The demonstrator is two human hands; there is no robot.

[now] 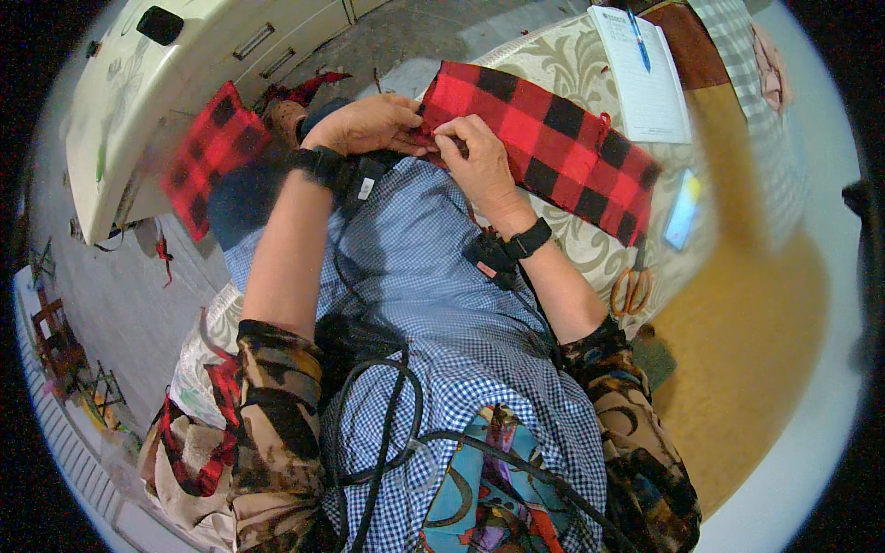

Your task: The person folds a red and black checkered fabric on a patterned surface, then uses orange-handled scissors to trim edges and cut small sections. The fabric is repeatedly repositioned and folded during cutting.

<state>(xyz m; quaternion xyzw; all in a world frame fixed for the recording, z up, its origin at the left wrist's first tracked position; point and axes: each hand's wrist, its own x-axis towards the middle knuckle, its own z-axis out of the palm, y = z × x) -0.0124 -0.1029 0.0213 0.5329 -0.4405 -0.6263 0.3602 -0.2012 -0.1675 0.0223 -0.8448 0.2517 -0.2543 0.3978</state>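
Observation:
A long piece of red and black checked cloth (546, 138) lies across the patterned cover to my right, its near left end drawn up over my lap. My left hand (370, 124) grips that end with bent fingers. Thumb and forefinger of my right hand (477, 162) pinch at the same edge, close to the left fingertips. Whether a needle or thread sits between them is too small to tell. A tuft of red thread (604, 123) stands on the cloth's upper edge. Scissors with orange handles (630, 290) rest near its right end, their blades partly hidden.
A notebook (646, 90) bearing writing, with a blue pen (639, 45) on it, lies at upper right. Below is a small light-blue object (683, 211). Another checked piece (218, 159) hangs by the pale cabinet (152, 90). Black cables (387, 415) loop over my apron.

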